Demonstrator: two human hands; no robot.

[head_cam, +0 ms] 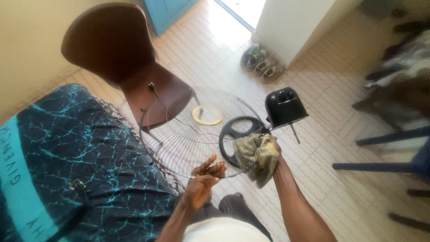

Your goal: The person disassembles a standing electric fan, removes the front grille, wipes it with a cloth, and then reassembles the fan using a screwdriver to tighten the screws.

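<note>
A round wire fan grille (179,134) with a black centre ring (233,130) hangs in front of me, joined to a black fan motor housing (285,106). My left hand (202,179) grips the grille's lower rim with its fingers closed on the wire. My right hand (271,150) holds a crumpled olive-coloured cloth (256,154) pressed against the grille beside the centre ring.
A brown moulded chair (121,54) stands behind the grille with a cable lying on its seat. A yellow ring (207,115) lies on the tiled floor. Dark fabric with a cyan crackle pattern (76,157) fills the left. Shoes (262,62) lie by the doorway; blue furniture legs (385,166) stand right.
</note>
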